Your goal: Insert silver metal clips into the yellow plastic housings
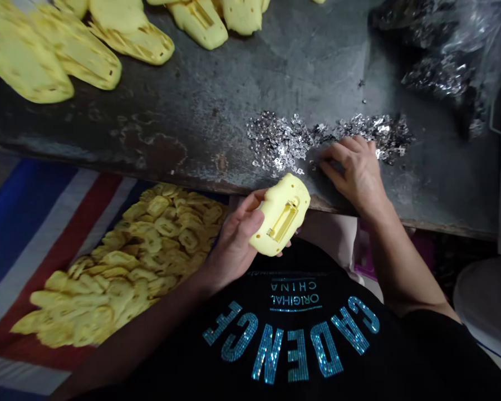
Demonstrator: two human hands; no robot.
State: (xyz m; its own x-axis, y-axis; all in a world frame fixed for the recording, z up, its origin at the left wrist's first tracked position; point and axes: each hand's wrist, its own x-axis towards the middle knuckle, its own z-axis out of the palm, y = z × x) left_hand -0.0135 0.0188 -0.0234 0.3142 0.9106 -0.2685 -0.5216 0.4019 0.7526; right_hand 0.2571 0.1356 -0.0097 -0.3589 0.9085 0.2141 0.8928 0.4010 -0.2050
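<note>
My left hand (244, 228) grips a pale yellow plastic shell (269, 223) just off the table's front edge. The shell has a rectangular recess, like a battery compartment, facing up, and small holes near its ends. My right hand (354, 170) reaches onto the table, its fingers curled down at a heap of small shiny metal plates (281, 142). Its thumb and forefinger bend toward each other low over the tabletop; whatever lies between the fingertips is too small or hidden to make out. More of these plates (384, 133) spread behind and right of my right hand.
Several yellow shells (96, 61) lie along the far left of the dark worn table (217, 100). A clear plastic bag (451, 50) of metal pieces sits at the back right. Below left, a large pile of yellow parts (150, 250) rests on a striped sheet (45, 250).
</note>
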